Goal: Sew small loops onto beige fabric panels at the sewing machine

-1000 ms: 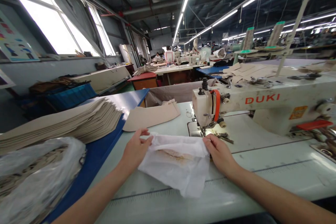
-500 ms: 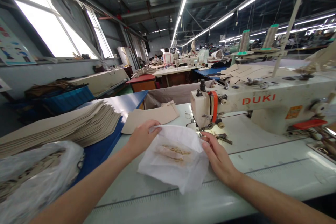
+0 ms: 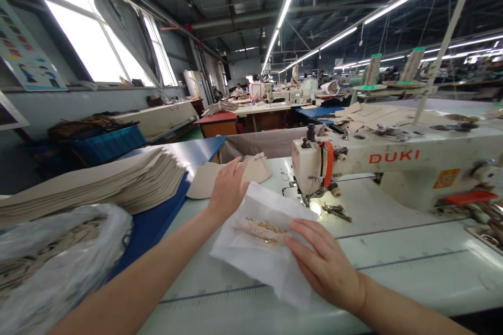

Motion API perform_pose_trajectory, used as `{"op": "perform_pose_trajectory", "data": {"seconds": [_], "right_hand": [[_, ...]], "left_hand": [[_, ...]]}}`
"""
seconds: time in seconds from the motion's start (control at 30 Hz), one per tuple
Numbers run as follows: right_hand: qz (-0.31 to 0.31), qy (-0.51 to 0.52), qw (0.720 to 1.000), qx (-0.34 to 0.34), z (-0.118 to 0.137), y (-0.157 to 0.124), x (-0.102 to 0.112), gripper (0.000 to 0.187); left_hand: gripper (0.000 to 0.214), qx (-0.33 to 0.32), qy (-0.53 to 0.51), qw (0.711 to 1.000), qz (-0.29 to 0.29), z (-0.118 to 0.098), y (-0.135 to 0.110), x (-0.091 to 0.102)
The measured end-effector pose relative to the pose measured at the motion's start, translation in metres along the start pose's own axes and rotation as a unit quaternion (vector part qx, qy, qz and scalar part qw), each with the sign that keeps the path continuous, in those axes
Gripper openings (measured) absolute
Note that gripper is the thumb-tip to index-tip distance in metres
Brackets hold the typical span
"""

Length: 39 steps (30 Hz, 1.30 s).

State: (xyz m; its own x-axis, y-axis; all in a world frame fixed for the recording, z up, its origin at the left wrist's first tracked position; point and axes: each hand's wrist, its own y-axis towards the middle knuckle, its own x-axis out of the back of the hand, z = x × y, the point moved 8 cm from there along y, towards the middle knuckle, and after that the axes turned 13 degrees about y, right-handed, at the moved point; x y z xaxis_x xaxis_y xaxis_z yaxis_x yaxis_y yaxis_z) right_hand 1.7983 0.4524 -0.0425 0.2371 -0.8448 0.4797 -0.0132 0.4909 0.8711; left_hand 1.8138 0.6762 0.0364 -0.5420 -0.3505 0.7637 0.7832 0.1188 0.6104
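A white, slightly see-through sheet [image 3: 239,256] lies on the pale sewing table left of the needle area. On its middle rest small gold-coloured pieces [image 3: 271,227] beside a pinkish-beige strip [image 3: 251,229]; their exact kind is too small to tell. My left hand [image 3: 229,188] is open at the sheet's upper left edge, fingers stretched toward a beige cut panel [image 3: 202,180]. Over the sheet's right side my right hand [image 3: 328,264] is open, its fingertips close to the gold pieces.
A sewing machine [image 3: 393,159] marked DUKI stands at the right, its lit needle area just beyond the sheet. Stacked beige panels [image 3: 98,183] lie at the left on a blue surface, behind a clear plastic bag [image 3: 113,230] of beige-and-dark pieces. A ruler strip [image 3: 216,296] crosses the table front.
My left hand has let go of the sheet's upper edge and its fingers have opened. My right hand has moved from the right edge inward over the sheet, which now lies flatter.
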Motion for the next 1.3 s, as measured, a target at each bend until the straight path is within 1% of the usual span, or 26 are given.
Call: {"op": "perform_pose_trajectory", "data": {"seconds": [0.03,0.07,0.1,0.13,0.17,0.23,0.27,0.33,0.37,0.43,0.47,0.53,0.57,0.63,0.73,0.83,1.03,1.3], "right_hand": [[0.015,0.003,1.0,0.015,0.003,0.001,-0.002,0.039],[0.036,0.013,0.999,0.013,0.002,0.002,-0.007,0.035],[0.062,0.028,0.998,-0.006,-0.002,0.003,-0.013,0.032],[0.092,0.045,0.994,-0.039,-0.008,0.004,-0.02,0.029],[0.126,0.061,0.987,-0.077,-0.015,0.004,-0.028,0.027],[0.18,0.078,0.97,-0.143,-0.026,0.006,-0.041,0.024],[0.198,0.08,0.963,-0.165,-0.029,0.007,-0.045,0.024],[0.219,0.08,0.952,-0.197,-0.032,0.011,-0.049,0.028],[0.223,0.079,0.947,-0.215,-0.034,0.013,-0.049,0.03],[0.227,0.073,0.936,-0.26,-0.04,0.015,-0.049,0.034],[0.232,0.067,0.929,-0.281,-0.043,0.015,-0.05,0.036],[0.252,0.054,0.915,-0.311,-0.049,0.015,-0.053,0.034],[0.264,0.048,0.909,-0.32,-0.052,0.015,-0.055,0.031],[0.281,0.04,0.901,-0.329,-0.058,0.017,-0.06,0.022],[0.281,0.038,0.898,-0.336,-0.066,0.02,-0.064,0.02],[0.263,0.042,0.9,-0.345,-0.072,0.021,-0.064,0.021],[0.183,0.05,0.91,-0.367,-0.078,0.022,-0.05,0.014],[0.101,0.109,0.916,-0.372,-0.079,0.026,-0.042,0.016]], "left_hand": [[0.026,-0.038,0.018,0.999,-0.023,-0.004,-0.009,0.008],[0.024,-0.089,0.038,0.994,-0.051,-0.01,-0.021,0.018],[0.022,-0.148,0.06,0.984,-0.079,-0.016,-0.035,0.028],[0.019,-0.203,0.076,0.971,-0.101,-0.023,-0.051,0.036],[0.017,-0.245,0.084,0.96,-0.11,-0.027,-0.066,0.042],[0.016,-0.282,0.076,0.952,-0.086,-0.028,-0.089,0.044],[0.017,-0.284,0.067,0.954,-0.065,-0.026,-0.097,0.041],[0.021,-0.261,0.045,0.964,-0.023,-0.02,-0.103,0.033],[0.024,-0.234,0.035,0.972,-0.003,-0.015,-0.102,0.027],[0.03,-0.162,0.012,0.985,0.051,-0.003,-0.095,0.011],[0.032,-0.12,-0.003,0.988,0.092,0.004,-0.09,0.001],[0.035,-0.05,-0.033,0.983,0.175,0.015,-0.083,-0.018],[0.035,-0.027,-0.045,0.977,0.206,0.018,-0.08,-0.024],[0.029,0.001,-0.061,0.969,0.238,0.022,-0.074,-0.029],[0.021,0.025,-0.07,0.966,0.249,0.024,-0.063,-0.026],[0.021,0.059,-0.087,0.963,0.247,0.025,-0.052,-0.02],[0.019,0.085,-0.132,0.959,0.237,0.017,-0.04,-0.016],[0.024,0.118,-0.192,0.948,0.226,0.016,-0.037,-0.011]]}}
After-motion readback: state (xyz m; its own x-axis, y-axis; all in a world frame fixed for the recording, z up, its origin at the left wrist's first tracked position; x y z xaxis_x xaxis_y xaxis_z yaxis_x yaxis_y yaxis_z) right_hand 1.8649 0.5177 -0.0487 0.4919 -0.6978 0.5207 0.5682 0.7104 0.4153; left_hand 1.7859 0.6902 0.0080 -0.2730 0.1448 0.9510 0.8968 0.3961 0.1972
